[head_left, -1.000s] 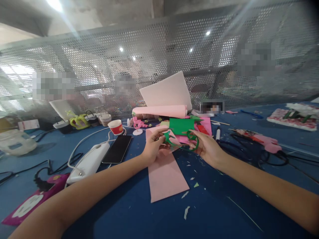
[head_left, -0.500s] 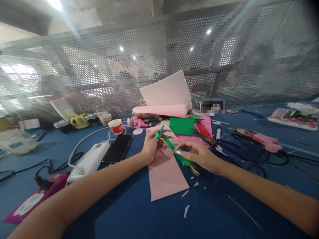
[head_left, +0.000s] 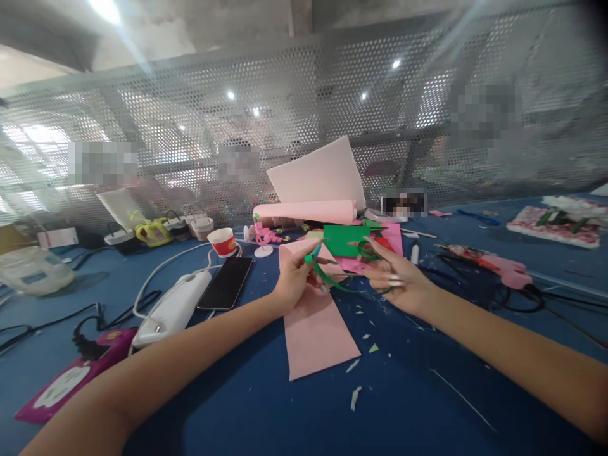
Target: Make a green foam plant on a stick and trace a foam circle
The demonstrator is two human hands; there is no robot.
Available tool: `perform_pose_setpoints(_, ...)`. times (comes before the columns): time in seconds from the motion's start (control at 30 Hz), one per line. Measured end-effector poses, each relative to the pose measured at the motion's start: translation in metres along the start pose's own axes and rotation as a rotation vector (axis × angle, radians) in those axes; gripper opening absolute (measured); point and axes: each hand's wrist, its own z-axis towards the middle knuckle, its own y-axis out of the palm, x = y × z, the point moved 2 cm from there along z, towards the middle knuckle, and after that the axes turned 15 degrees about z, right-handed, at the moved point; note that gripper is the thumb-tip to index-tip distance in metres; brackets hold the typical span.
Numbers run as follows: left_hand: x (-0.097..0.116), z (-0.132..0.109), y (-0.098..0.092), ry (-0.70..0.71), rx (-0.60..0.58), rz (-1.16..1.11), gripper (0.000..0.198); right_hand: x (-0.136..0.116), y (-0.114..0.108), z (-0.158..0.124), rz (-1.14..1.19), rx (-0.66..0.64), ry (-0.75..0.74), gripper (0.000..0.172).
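My 2 bare hands meet above a pale pink sheet (head_left: 320,345) that lies on a blue table (head_left: 228,411), with a narrow green strip (head_left: 327,278) sagging between them. The strip hangs in the air above and just right of the pink sheet's far part. My left hand (head_left: 295,282), over the far part of the sheet, pinches the strip's left end between thumb and fingers. My right hand (head_left: 399,282), to the right of the sheet, has its fingers parted about the curled right end; they are blurred, and I cannot tell how firmly they grip.

Beyond the pink sheet lie a green rectangle (head_left: 338,239) and, farther back, a pale pink roll (head_left: 304,211). To the left of the sheet, a black phone (head_left: 225,285) rests beside a white power strip (head_left: 173,310), with a red paper cup (head_left: 221,243) just past the phone. Farther left of the sheet is a purple packet (head_left: 73,383) with a white label. Well to the right of the sheet lies a pink glue gun (head_left: 506,269). Small paper scraps (head_left: 356,399) dot the table near the sheet's right edge. A perforated metal screen (head_left: 304,120) rises beyond it all.
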Motion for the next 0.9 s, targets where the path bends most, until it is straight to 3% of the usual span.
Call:
perform_pose_setpoints(0.1, 0.003, -0.004, 0.003, 0.004, -0.074, 0.111, 0.047, -0.012, -0.004, 0.006, 0.073, 0.014, 0.027, 0.021)
perform_pose_setpoints(0.17, 0.005, -0.006, 0.004, -0.002, -0.089, 0.168, 0.049, -0.015, -0.003, 0.007, 0.154, 0.092, -0.008, 0.027)
perform_pose_setpoints(0.3, 0.005, -0.006, 0.001, -0.032, -0.026, 0.230, 0.051, -0.011, 0.004, 0.006, 0.146, 0.199, -0.162, 0.035)
perform_pose_setpoints(0.47, 0.003, -0.001, -0.006, -0.054, 0.188, 0.218, 0.039, 0.005, 0.004, 0.000, -0.250, 0.004, -0.371, 0.055)
perform_pose_setpoints(0.53, 0.004, -0.003, -0.006, -0.039, 0.186, 0.240, 0.036, 0.009, -0.001, -0.001, -0.518, 0.011, -0.522, 0.062)
perform_pose_setpoints(0.6, 0.006, -0.006, -0.003, -0.022, 0.115, 0.270, 0.035, 0.013, -0.005, -0.001, -0.706, 0.053, -0.587, 0.056)
perform_pose_setpoints(0.77, 0.010, -0.016, 0.008, 0.047, -0.118, 0.475, 0.037, 0.033, -0.003, 0.000, -0.624, -0.084, -0.215, 0.041)
perform_pose_setpoints(0.9, 0.014, -0.023, 0.011, 0.230, -0.235, 0.638, 0.035, 0.038, 0.001, -0.003, -0.409, -0.031, -0.205, 0.033)
